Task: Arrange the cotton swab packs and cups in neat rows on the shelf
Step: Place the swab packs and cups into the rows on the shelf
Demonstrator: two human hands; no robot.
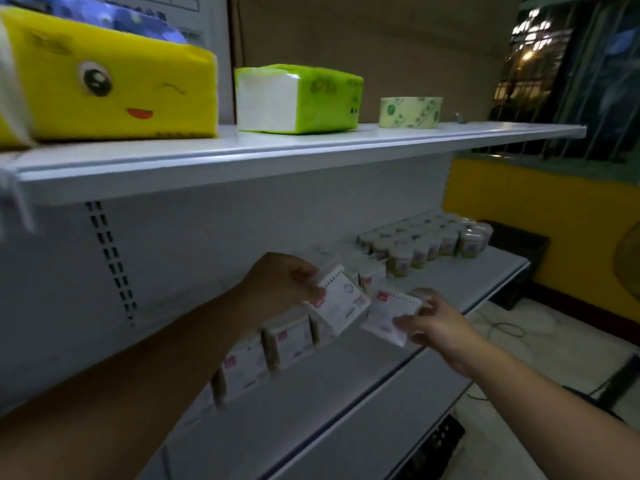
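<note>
My left hand [280, 285] pinches a white cotton swab pack [341, 301] tilted above the lower shelf [346, 386]. Just to its right, my right hand [433, 323] holds a second white pack [389, 318] by its right edge. Below my left hand, a row of upright swab packs [277, 344] stands along the shelf's back, blurred. Further right stand several round swab cups [426, 242] in rows near the shelf's far end. One more pack [372, 273] stands between the held packs and the cups.
The upper shelf [242, 157] carries a yellow tissue pack [110, 81], a green tissue pack [298, 98] and a roll of tape [410, 111]. A yellow wall and barred window lie to the right. Cables run over the floor [502, 329] at the right.
</note>
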